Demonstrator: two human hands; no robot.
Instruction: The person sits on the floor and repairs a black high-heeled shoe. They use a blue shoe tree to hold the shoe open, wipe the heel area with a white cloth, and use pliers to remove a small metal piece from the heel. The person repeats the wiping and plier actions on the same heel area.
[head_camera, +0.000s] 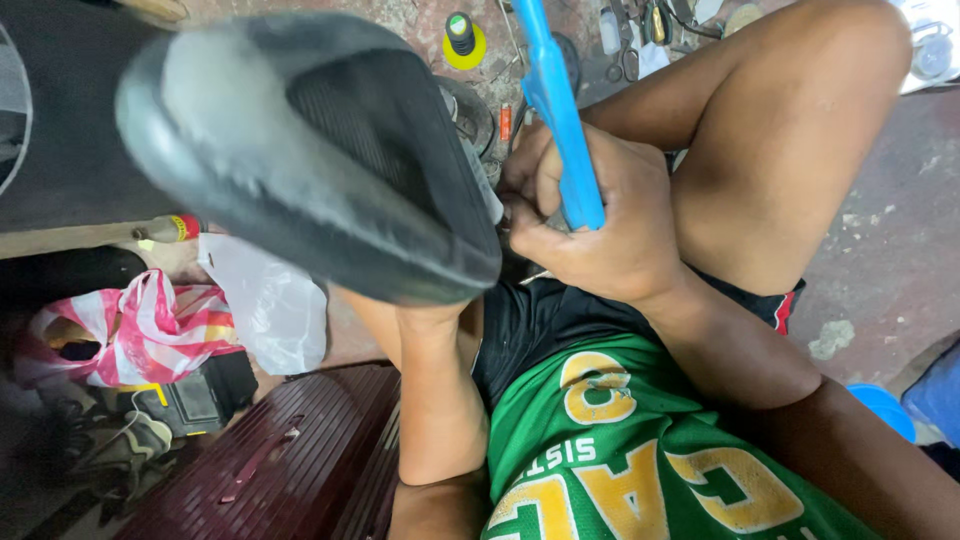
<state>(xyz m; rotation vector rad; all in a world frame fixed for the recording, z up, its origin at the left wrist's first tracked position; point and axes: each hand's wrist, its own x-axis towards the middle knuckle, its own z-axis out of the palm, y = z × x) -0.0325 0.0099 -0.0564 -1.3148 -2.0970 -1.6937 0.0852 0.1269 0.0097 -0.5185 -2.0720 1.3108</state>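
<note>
Two hands busy: your right hand (600, 225) grips long blue plastic tool (556, 100); left hand hidden behind black rubber-soled shoe (310, 150), grip unclear. Brace shoe firm, keep strokes short.

**The floor around you and what lies on it**

You sit over a rough concrete floor (880, 250), stained and cracked. Ahead of you, scissors (622, 45) and a black bottle on a yellow disc (462, 40) lie on it. At your left, a pink striped plastic bag (130, 335) and a clear plastic bag (265, 300) lie beside a dark red slatted panel (290, 450).
</note>
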